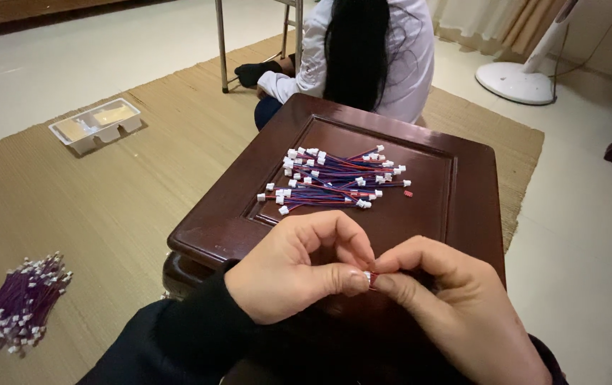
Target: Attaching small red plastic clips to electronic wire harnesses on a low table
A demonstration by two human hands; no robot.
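Basically, left hand (299, 267) and right hand (449, 299) both pinch one tiny white connector (369, 278) between fingertips, at 6 o'clock of the wire pile (334, 182) on the dark wooden table (470, 185). Looks light, small, slippery; wires limp. Grip the plastic housing, not leads.

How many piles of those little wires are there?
2. One pile lies on the dark wooden table; a bundle lies on the mat at left. More may be hidden behind the hands.
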